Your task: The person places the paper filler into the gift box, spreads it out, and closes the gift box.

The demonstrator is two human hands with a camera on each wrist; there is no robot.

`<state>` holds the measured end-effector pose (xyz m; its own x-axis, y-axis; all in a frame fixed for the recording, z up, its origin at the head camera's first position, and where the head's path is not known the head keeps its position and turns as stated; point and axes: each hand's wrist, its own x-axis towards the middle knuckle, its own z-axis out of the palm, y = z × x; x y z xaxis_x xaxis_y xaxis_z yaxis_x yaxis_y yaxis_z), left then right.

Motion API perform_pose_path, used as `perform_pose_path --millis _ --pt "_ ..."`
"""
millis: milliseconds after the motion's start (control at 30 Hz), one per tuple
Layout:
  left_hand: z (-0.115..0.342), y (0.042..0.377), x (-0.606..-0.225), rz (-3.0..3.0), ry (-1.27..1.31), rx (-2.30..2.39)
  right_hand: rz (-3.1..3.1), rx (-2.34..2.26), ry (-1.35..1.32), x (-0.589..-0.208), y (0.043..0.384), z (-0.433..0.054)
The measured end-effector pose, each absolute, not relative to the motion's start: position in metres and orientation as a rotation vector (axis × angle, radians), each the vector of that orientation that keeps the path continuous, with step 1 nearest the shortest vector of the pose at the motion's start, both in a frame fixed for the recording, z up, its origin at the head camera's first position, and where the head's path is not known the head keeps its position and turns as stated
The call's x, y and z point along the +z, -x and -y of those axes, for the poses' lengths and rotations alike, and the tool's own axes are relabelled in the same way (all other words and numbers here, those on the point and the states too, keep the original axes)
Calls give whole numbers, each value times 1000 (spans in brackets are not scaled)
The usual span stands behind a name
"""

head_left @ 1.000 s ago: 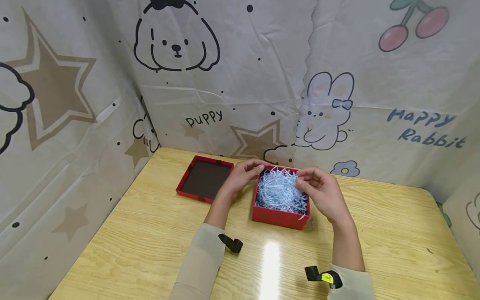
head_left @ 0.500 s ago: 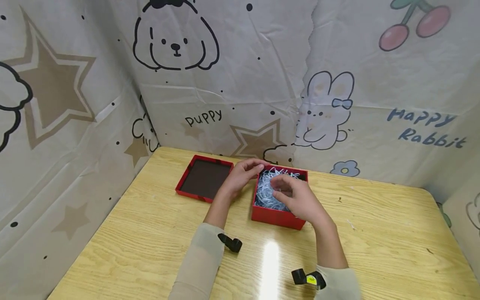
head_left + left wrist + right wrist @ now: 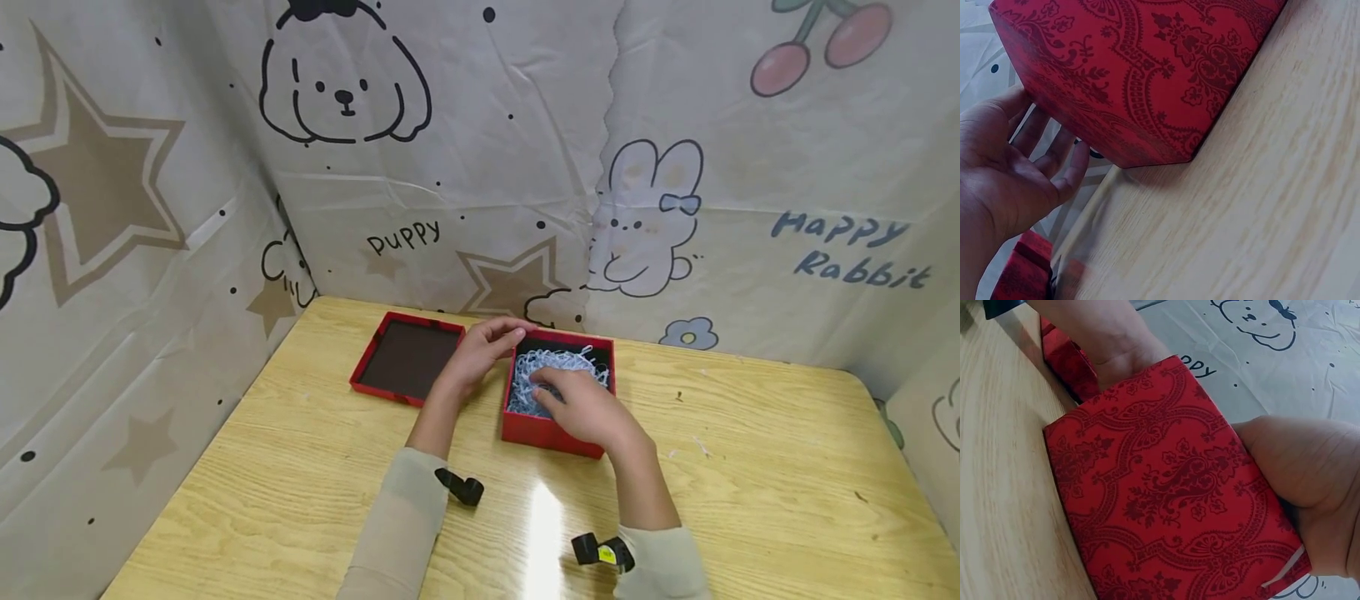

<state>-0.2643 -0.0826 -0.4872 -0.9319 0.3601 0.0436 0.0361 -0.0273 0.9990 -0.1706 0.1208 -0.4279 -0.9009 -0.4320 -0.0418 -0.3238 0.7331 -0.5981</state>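
A red patterned box (image 3: pixel 551 435) stands on the table, filled with pale blue shredded paper (image 3: pixel 551 360). My left hand (image 3: pixel 480 354) grips the box's far left corner, thumb by the rim; in the left wrist view its fingers bend around the outside of the box wall. My right hand (image 3: pixel 588 408) reaches over the near right wall, with its bent fingers touching the shredded paper and thumb held apart from them. In the right wrist view the box (image 3: pixel 1172 481) hides the fingers of the right hand (image 3: pixel 1310 469).
Left of the box lies its red lid (image 3: pixel 416 358), dark inside face up. Small paper scraps (image 3: pixel 701 447) lie on the wooden table (image 3: pixel 780 483) to the right. Printed cloth (image 3: pixel 465 183) hangs behind and beside the table.
My right hand has moved left from the box's right rim and down into the shredded paper. The mound now sits lower, baring the dark inner back wall. My left hand has stayed in place.
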Motion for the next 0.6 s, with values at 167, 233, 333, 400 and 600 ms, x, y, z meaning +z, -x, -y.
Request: perform_pose_path --millis 167,233,333,400,600 --pt "82 265 -487 -2024 -437 2051 -2687 -1086 686 -421 172 -132" --pt "82 266 -487 -2030 -435 2047 -2647 -1203 703 -417 171 -141" --pt "82 266 -486 -2033 -428 2043 -2576 -1363 714 -410 169 -157" --pt "82 267 -486 -2027 -422 2045 -2537 -1442 723 -407 167 -168" --pt "84 266 -487 -2015 -397 2047 -2522 -1570 701 -401 161 -194"
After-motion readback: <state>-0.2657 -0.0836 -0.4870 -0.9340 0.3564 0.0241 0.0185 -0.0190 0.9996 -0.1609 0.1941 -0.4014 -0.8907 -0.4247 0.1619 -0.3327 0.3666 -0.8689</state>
